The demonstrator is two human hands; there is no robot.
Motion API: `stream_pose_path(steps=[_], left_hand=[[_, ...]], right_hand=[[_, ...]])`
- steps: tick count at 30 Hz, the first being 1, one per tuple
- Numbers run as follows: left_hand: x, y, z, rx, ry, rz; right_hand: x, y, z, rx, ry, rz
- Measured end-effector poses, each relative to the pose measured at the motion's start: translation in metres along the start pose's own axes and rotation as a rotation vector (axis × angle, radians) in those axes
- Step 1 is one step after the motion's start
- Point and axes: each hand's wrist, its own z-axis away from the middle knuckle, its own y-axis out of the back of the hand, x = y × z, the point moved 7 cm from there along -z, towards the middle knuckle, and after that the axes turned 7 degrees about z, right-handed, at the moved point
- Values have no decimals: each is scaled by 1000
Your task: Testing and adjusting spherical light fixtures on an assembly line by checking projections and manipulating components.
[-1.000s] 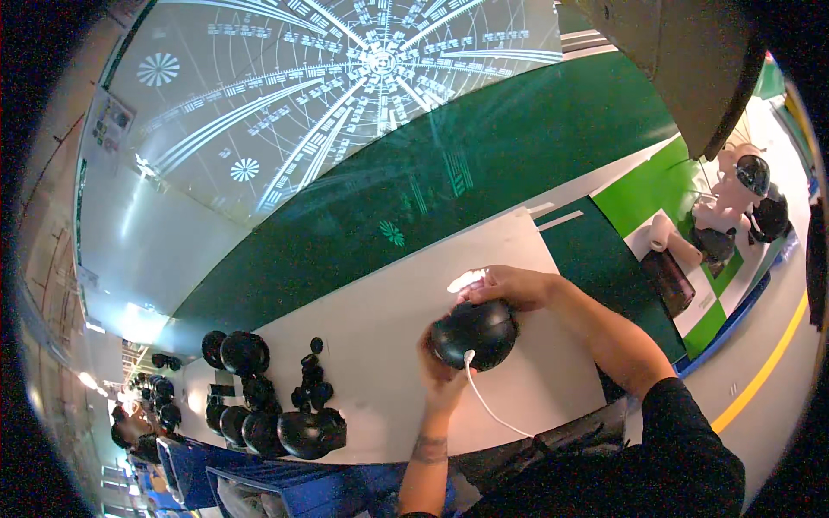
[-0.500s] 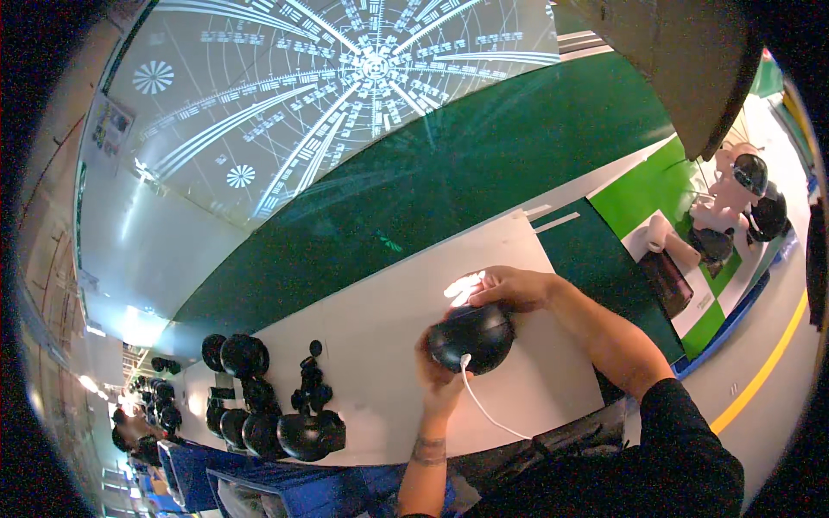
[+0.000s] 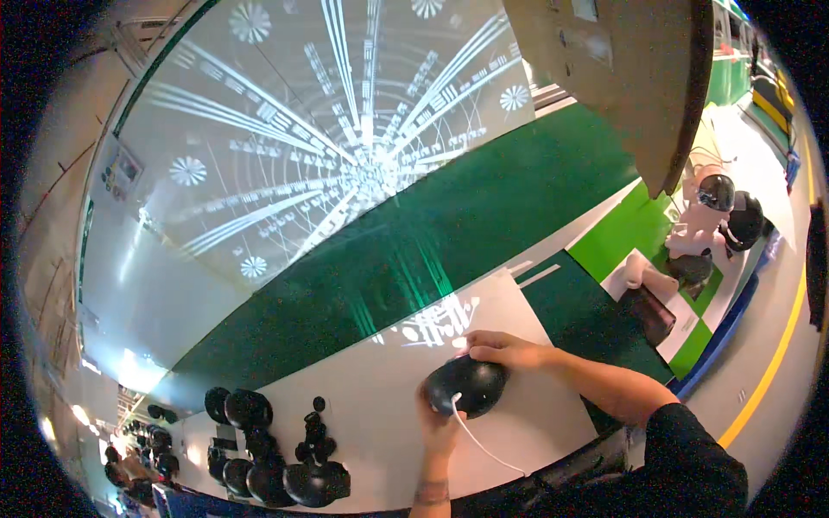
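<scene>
Left: black round units [image 3: 269, 482] stood unheld on white table [image 3: 371, 406]. Far: light pattern [image 3: 371, 168] already shone. Your left hand [image 3: 437, 425] clasped black projector [image 3: 473, 384] above table, not yet set down; white cable [image 3: 492, 455] connected. Your right hand [image 3: 511, 350] gripped far right side.

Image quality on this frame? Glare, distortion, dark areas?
Head view: the projected pattern washes out near its bright centre; glare blows out at lower left; the green band has a bowed edge; the corners fall to speckled black; the round black device shows little surface detail.
</scene>
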Motion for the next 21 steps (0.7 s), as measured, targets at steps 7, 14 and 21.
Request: stream_pose_path(steps=[7,14,21], left_hand=[[41,-16,-5,9,-7,-76],[40,-10,3,41,48,-88],[39,-14,5,40,53,-76]], right_hand=[[-19,3,1,10,-49,37],[-43,-4,9,-42,-85,12],[-28,1,9,54,-69,72]])
